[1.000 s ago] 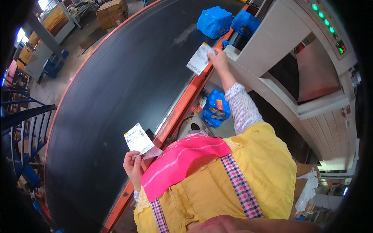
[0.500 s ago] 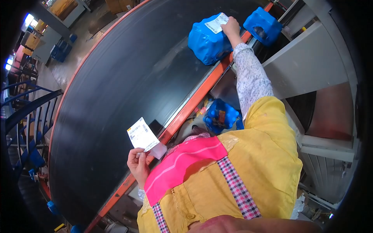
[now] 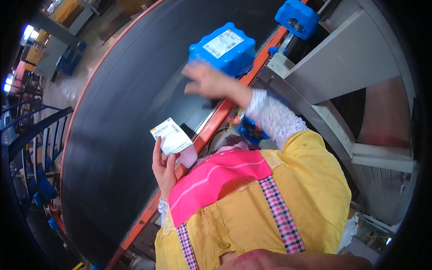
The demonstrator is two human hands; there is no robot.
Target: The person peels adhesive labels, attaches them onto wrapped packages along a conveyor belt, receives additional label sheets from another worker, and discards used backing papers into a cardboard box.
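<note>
My left hand pinches a stack of white printed labels above the near edge of the black conveyor belt. Its upper label lifts partly off the sheets below. My right hand, blurred by motion, has its fingers spread and nothing in them. It hovers over the belt just below a blue plastic-wrapped package, whose top bears a white label. Another blue package rests at the orange rail, at the top right.
An orange rail runs diagonally along the belt's near side. Grey metal machinery stands on the right. More blue wrapped items lie below the rail. A dark blue railing is on the far left.
My right hand has let go of the label, now flat on the blue package, and moved left and down. The package shifted left. The labels in my left hand have risen slightly.
</note>
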